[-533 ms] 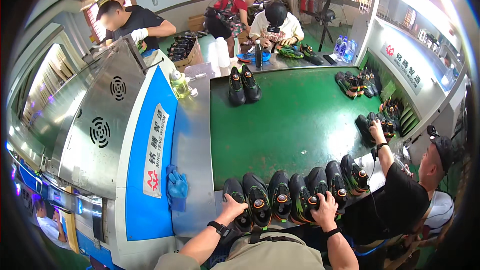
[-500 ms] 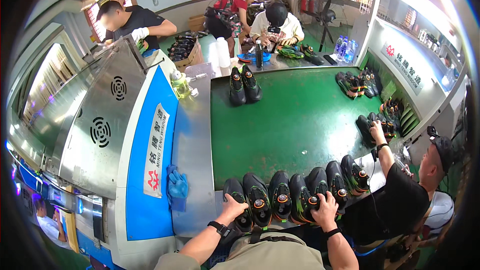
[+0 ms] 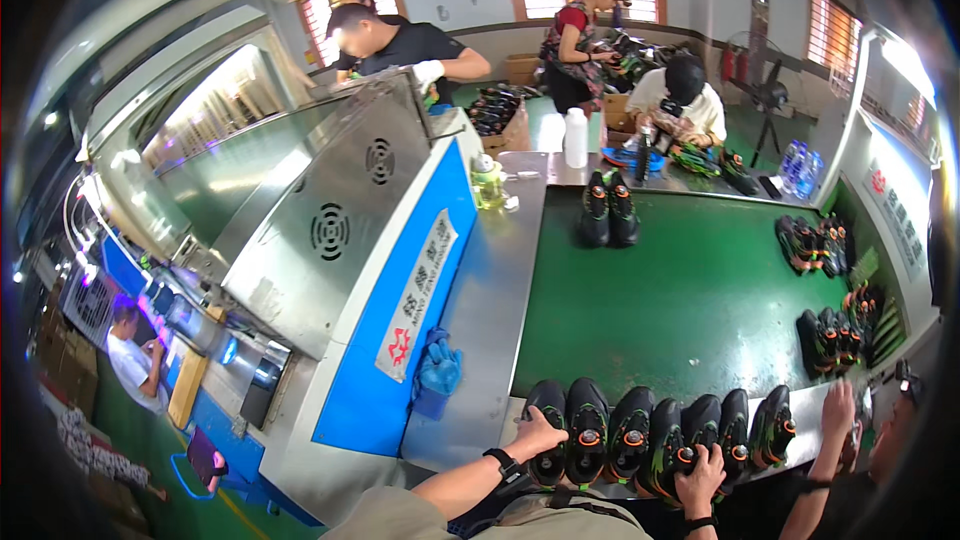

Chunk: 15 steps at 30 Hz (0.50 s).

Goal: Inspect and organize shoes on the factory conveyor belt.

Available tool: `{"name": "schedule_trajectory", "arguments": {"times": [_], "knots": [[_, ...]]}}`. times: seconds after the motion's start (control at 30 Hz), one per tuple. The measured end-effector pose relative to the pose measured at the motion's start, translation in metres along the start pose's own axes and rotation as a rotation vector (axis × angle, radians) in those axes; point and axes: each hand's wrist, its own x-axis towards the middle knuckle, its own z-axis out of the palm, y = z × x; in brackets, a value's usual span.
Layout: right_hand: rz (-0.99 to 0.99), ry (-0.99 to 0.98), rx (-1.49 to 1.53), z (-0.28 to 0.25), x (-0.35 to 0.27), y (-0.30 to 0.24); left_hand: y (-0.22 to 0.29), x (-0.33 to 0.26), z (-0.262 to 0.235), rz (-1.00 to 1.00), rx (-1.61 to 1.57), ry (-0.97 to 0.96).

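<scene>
Left hand (image 3: 541,431): half-curled over the leftmost black shoe (image 3: 546,397); remotely, I cannot tell whether it grips | Right hand (image 3: 702,477): fingers bent, slightly spread, touching the middle shoes (image 3: 700,418), grip likewise unclear to me | Shoes: seven in a row along the near edge of the green tabletop (image 3: 640,315)

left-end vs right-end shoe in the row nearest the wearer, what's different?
- Contact: the left-end shoe has the wearer's left hand on it; the right-end shoe has no hand on it.
- Spacing: the left-end shoe stands close beside its neighbour; the right-end shoe has a visible gap to its own.

Shared: both are mostly black, toes pointing away from the wearer.
</scene>
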Motion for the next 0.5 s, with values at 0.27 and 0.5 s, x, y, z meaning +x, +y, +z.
{"name": "schedule_trajectory", "arguments": {"times": [0.27, 0.5], "knots": [[0.029, -0.049, -0.017, -0.011, 0.001, -0.009, 0.013, -0.012, -0.013, -0.014, -0.047, -0.051], [-0.057, -0.109, -0.079, -0.033, 0.005, -0.031, 0.011, -0.012, -0.013, 0.037, -0.035, -0.006]]}}
